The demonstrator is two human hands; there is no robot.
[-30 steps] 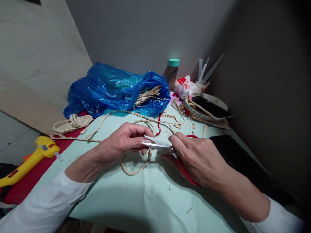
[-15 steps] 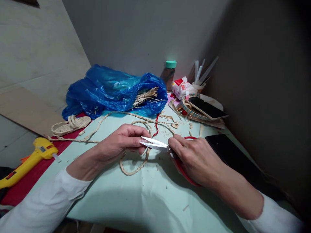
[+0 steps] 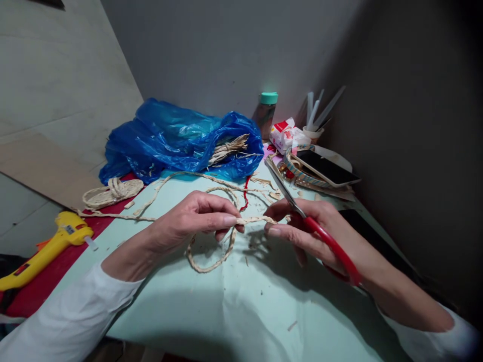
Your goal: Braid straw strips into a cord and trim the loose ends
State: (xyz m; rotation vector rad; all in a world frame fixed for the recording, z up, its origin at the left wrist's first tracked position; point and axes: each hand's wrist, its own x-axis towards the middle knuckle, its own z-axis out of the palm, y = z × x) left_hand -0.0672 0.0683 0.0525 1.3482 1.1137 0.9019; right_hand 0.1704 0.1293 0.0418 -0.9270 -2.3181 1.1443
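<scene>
Between thumb and fingers, my left hand [image 3: 207, 216] pinches a pale braided straw cord [image 3: 254, 219] close to one end. My right hand [image 3: 302, 234] has the cord's end section between its thumb and fingers, short of a tuft poking out beyond. The same hand carries red-handled scissors [image 3: 332, 245] tucked against it, their closed blades pointing up and away to the left. Below my left hand the cord makes a loop [image 3: 206, 269] on the pale green sheet. Further cord runs behind it and off to the left.
A blue plastic bag [image 3: 162, 146] with straw bundles lies at the back. Left are a yellow glue gun [image 3: 45, 249] and a coiled braid [image 3: 113, 193]. Back right hold a green-lidded jar [image 3: 267, 110], a striped basket with a phone [image 3: 324, 168] on top, and a cup of glue sticks [image 3: 313, 133].
The scissors have swung from pointing left at my left hand to lying back along my right hand, blades closed. My right fingers now hold the cord's end, stretched between both hands.
</scene>
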